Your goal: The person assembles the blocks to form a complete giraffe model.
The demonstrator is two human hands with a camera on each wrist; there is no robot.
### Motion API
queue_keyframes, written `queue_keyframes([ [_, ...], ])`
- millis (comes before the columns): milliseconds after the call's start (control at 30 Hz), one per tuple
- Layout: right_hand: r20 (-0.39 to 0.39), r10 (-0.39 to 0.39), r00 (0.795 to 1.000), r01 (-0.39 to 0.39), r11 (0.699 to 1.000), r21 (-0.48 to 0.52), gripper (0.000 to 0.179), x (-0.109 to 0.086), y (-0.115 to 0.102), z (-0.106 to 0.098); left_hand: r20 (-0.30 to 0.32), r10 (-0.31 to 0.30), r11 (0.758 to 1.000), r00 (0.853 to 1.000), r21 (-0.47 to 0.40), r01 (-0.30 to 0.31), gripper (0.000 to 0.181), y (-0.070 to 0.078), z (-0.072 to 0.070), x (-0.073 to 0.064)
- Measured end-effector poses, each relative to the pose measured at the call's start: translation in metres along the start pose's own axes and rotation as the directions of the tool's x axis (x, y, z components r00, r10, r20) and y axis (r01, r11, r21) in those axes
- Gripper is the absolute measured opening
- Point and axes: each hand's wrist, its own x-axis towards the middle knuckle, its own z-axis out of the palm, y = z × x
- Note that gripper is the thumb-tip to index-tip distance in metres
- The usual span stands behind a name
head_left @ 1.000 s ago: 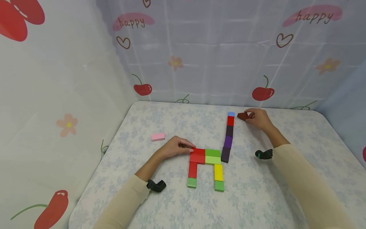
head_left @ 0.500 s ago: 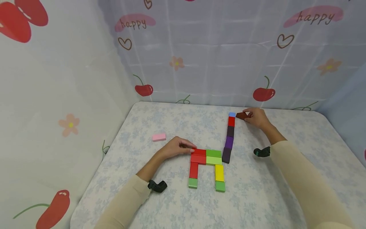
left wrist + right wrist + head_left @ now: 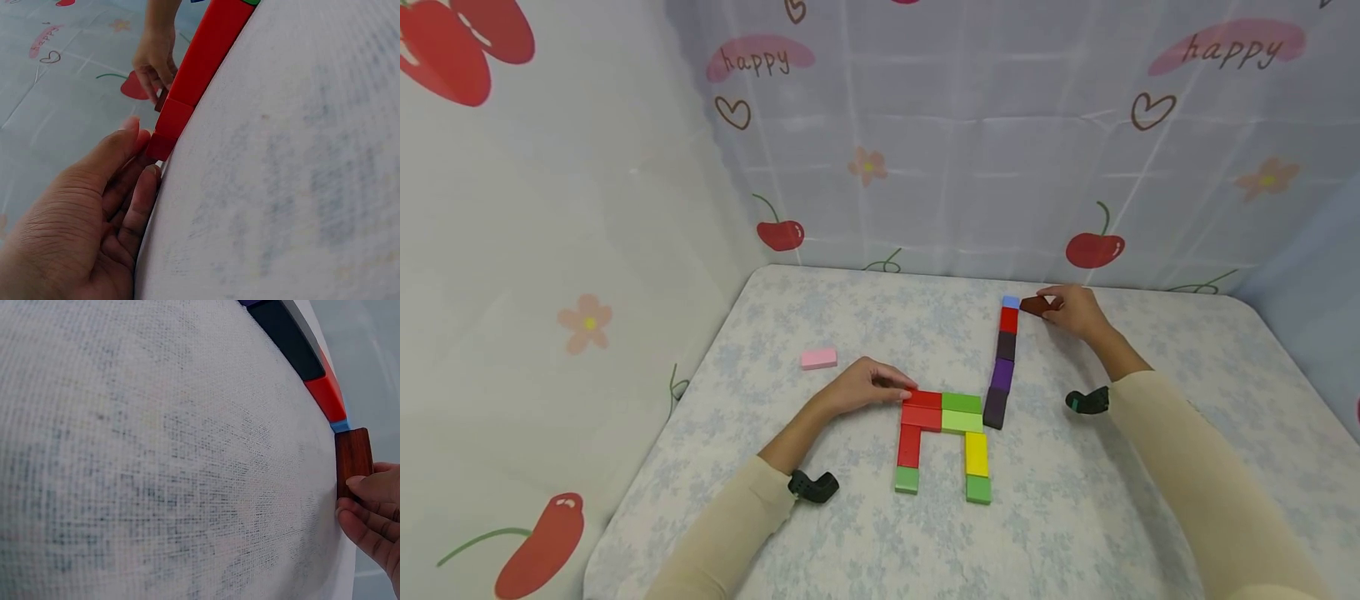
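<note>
My right hand [image 3: 1078,312] pinches a dark brown wooden block [image 3: 1034,306] between thumb and fingers. One end of this block lies right beside the small blue block [image 3: 1011,302] at the far end of a row. Below the blue one come a red block [image 3: 1008,321], a blackish block [image 3: 1006,346], a purple block [image 3: 1002,375] and a dark purple block [image 3: 996,408]. My left hand [image 3: 865,385] holds the left end of the upper red block [image 3: 925,398], thumb and fingertips at its corner. In the left wrist view, its fingers [image 3: 142,194] bend around that end.
Adjoining the held red block are another red block [image 3: 921,418], a green block [image 3: 962,403] and a light green block [image 3: 961,422]. Two legs, red [image 3: 908,447] and yellow [image 3: 977,454], end in green blocks. A pink block [image 3: 818,359] lies on the left of the table [image 3: 760,517].
My right hand has brought the brown block a little leftward, closing the gap to the blue block. The left hand keeps its place at the red block. The head view shifts slightly.
</note>
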Motion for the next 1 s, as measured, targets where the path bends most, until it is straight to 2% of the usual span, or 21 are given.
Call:
queue_keyframes([
  [333, 0.002, -0.008, 1.000, 0.008, 1.000, 0.001, 0.046, 0.001, -0.001, 0.001, -0.014, 0.006, 1.000, 1.000, 0.012, -0.006, 0.023, -0.001, 0.000, 0.001],
  [567, 0.014, 0.006, 1.000, -0.006, 1.000, -0.014, 0.053, -0.004, -0.004, -0.003, -0.008, 0.005, 1.000, 1.000, 0.011, -0.005, 0.023, -0.002, 0.000, 0.001],
  [700, -0.057, -0.004, 0.998, 0.002, 0.999, -0.033, 0.055, -0.017, -0.005, -0.009, -0.003, 0.002, 1.000, 1.000, 0.017, -0.002, 0.024, -0.002, 0.000, 0.001],
  [867, -0.206, -0.041, 0.978, 0.039, 0.999, -0.017, 0.049, -0.046, -0.018, -0.015, 0.000, 0.005, 1.000, 1.000, 0.029, -0.005, 0.025, -0.003, 0.000, 0.001],
  [1000, -0.246, -0.080, 0.966, 0.085, 0.996, 0.008, 0.045, -0.071, -0.035, -0.016, -0.004, 0.005, 1.000, 1.000, 0.025, -0.005, 0.025, -0.004, -0.001, 0.000],
])
